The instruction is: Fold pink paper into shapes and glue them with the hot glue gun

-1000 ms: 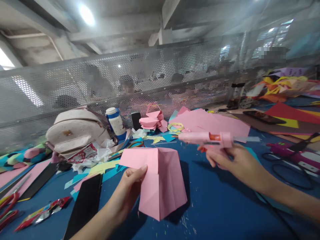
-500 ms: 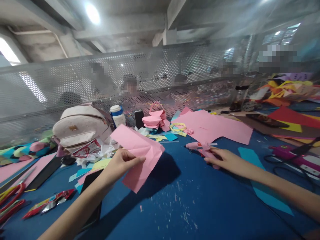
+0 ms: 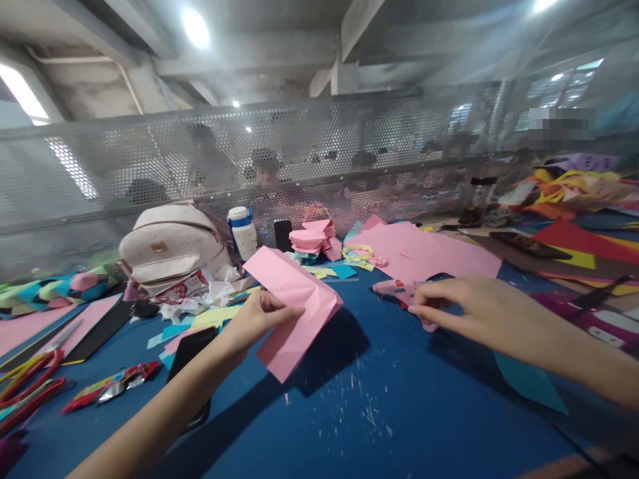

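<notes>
My left hand [image 3: 264,319] pinches a folded sheet of pink paper [image 3: 294,293] between thumb and fingers, holding it above the blue table [image 3: 319,432]. Creases run across the paper, and its right side bends to a corner. On the table to the right lies a pink glue gun [image 3: 392,287], nozzle pointing left. My right hand [image 3: 459,306] is raised in front of the gun's handle, fingers curved and a little apart, with nothing visible between them. It hides part of the gun.
A white backpack [image 3: 172,243], a bottle [image 3: 243,236] and a pink paper piece [image 3: 314,239] stand along the perforated screen [image 3: 299,159]. Scissors [image 3: 34,379], a snack packet [image 3: 110,386] and a phone [image 3: 192,356] lie left. Pink sheets [image 3: 424,249] and a purple power strip [image 3: 589,319] are right.
My right hand has let go of the glue gun and come up and nearer to me. The gun stays on the table. My left hand still holds the pink paper.
</notes>
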Demonstrator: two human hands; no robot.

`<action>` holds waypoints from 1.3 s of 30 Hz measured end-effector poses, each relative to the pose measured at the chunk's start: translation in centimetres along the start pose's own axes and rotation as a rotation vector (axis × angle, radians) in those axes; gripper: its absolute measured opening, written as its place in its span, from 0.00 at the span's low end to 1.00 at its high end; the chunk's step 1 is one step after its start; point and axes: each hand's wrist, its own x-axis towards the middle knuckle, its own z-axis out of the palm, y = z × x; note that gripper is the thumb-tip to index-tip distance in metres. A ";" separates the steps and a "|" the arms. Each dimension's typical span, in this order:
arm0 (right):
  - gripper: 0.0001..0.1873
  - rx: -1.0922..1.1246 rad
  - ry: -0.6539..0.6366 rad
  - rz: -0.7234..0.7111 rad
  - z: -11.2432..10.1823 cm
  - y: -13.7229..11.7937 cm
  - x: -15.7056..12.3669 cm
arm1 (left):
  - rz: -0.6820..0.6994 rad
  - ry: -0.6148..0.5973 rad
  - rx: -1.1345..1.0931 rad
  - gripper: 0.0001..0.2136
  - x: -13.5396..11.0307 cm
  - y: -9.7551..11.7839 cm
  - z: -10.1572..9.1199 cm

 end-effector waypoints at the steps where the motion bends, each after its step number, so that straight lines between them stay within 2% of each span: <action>1: 0.14 0.025 -0.026 -0.024 0.4 -0.4 0.0 | 0.002 -0.002 0.007 0.28 0.1 -0.1 0.0; 4: 0.09 0.124 -0.014 -0.149 1.5 -1.9 0.4 | 0.010 -0.061 0.027 0.27 0.1 -0.4 0.4; 9: 0.09 0.193 0.030 -0.506 2.3 -5.1 3.0 | 0.015 -0.274 0.095 0.27 -0.6 0.1 1.9; 11: 0.15 0.117 0.041 -0.670 2.4 -6.1 4.7 | 0.046 -0.350 0.084 0.27 -0.9 0.2 2.5; 13: 0.27 0.017 -0.020 -0.813 2.5 -6.9 6.6 | 0.060 -0.397 0.097 0.28 -1.0 0.2 3.0; 15: 0.34 -0.053 -0.077 -0.911 2.7 -7.7 8.3 | 0.060 -0.414 0.114 0.28 -1.1 0.2 3.2; 18: 0.28 -0.225 -0.165 -0.947 2.8 -8.9 10.1 | 0.043 -0.449 0.071 0.26 -1.0 -0.1 3.2; 21: 0.26 -0.353 -0.245 -0.970 2.7 -10.1 10.6 | 0.004 -0.480 0.008 0.24 -0.8 -0.6 3.0; 25: 0.14 -0.358 -0.317 -0.966 2.6 -10.7 10.6 | -0.068 -0.480 -0.096 0.20 -0.6 -1.1 2.7; 28: 0.06 -0.293 -0.356 -0.970 2.4 -10.6 10.7 | -0.109 -0.411 -0.128 0.17 -0.6 -1.2 2.7; 34: 0.05 -0.225 -0.363 -0.973 2.3 -10.7 10.5 | -0.142 -0.349 -0.208 0.12 -0.9 -1.2 2.8; 39: 0.06 -0.207 -0.291 -0.997 2.5 -10.5 10.2 | -0.158 -0.347 -0.280 0.09 -1.1 -1.0 2.8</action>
